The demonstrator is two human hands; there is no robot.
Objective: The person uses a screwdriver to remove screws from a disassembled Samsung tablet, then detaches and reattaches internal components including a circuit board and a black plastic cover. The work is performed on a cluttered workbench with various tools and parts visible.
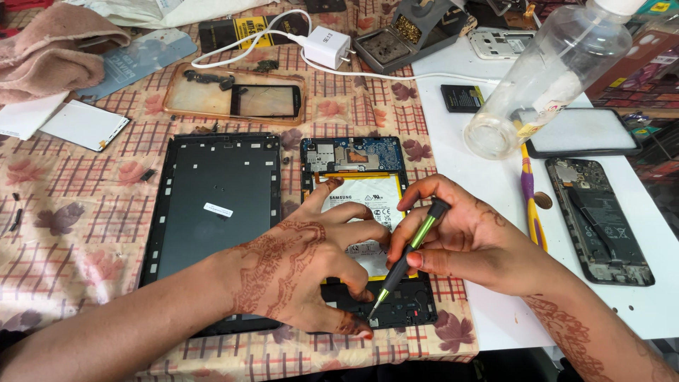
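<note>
Below, in the head view, we see the right hand [470,244] closed in a pencil grip around a green-and-black screwdriver [404,262], whose tip meets the lower edge of an opened tablet body [368,233] just beneath the left hand's thumb. Our left hand [308,272] lies spread, fingers apart and holding nothing, with its palm and fingertips pressing on the white battery [368,201] and the black lower frame, and so pinning the device to the checked tablecloth [92,233].

We judge three risks. First, the tip may slip out of its seat if the shaft is tilted too far, and it would then scrape the circuit board or jab the left thumb, which sits right beside it. Second, pressure from the left fingers falls directly on the soft battery; a hard push or a skidding tip could dent or pierce it. Third, any freed screw is tiny and could roll off among the clutter.

Relative to the hands, the tablet body is directly under the left palm and just left of the right knuckles. Its detached back cover [216,205] is beyond the left wrist on the outer side; a clear plastic bottle [544,71] stands well beyond the right hand, and an opened phone [601,219] lies to its right.
</note>
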